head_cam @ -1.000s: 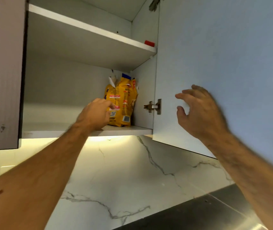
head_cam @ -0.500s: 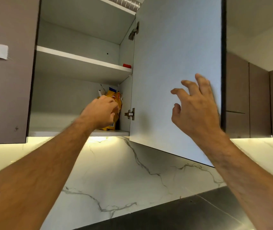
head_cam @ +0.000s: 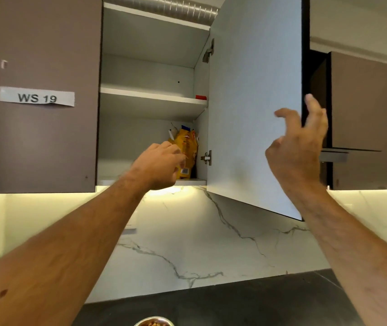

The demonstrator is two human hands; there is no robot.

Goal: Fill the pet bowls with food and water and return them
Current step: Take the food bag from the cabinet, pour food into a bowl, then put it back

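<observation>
brown cabinets [head_cam: 34, 137], marble backsplash [head_cam: 211, 243]

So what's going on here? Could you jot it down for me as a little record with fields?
place: kitchen wall cabinet, door swung open
bottom shelf: yellow food bag, standing at the right side
middle shelf: small red thing at the right end
left hand: in front of the bag; grip unclear
right hand: by the door's free edge, fingers loosely spread
counter: bowl holding brown food, at the bottom edge
door label: WS 19
</observation>
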